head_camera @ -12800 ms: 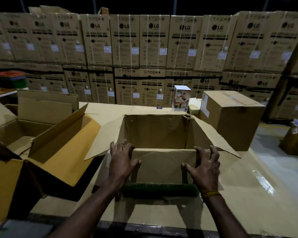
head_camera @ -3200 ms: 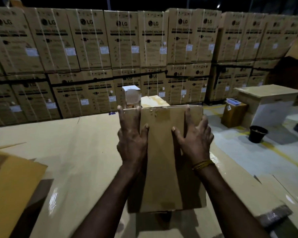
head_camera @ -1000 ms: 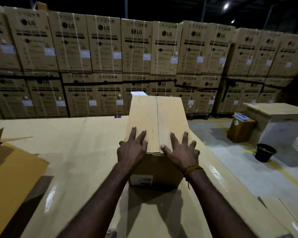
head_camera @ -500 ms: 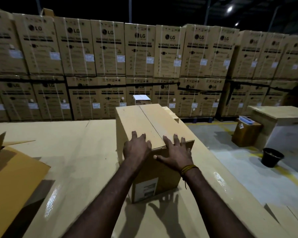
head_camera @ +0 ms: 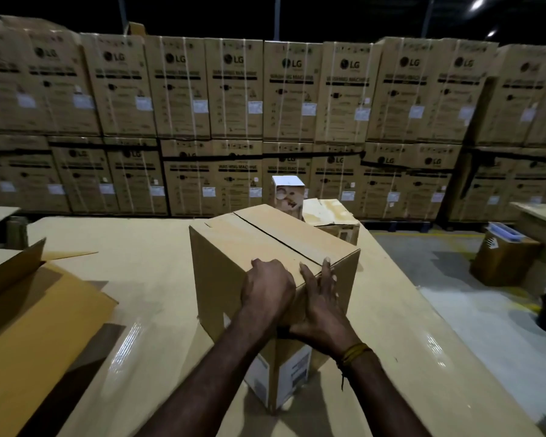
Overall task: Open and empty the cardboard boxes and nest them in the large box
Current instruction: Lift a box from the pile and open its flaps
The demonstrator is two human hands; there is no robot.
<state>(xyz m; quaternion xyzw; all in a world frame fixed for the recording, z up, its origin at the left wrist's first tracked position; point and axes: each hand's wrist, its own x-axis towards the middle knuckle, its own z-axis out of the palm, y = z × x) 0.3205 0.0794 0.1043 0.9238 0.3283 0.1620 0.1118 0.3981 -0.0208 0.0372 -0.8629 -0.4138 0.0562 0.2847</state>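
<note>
At far left I see a large open brown cardboard box flap (head_camera: 35,313) on the tan bench (head_camera: 145,279). Mid-bench stands the closed brown cardboard box (head_camera: 265,244); my left hand (head_camera: 267,290) curls over its near top edge, my right hand (head_camera: 320,305) lies flat-fingered beside it.

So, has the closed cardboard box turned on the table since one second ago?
Yes. The closed cardboard box has rotated: its top seam, then pointing at the stacked cartons, now runs diagonally right.
</note>
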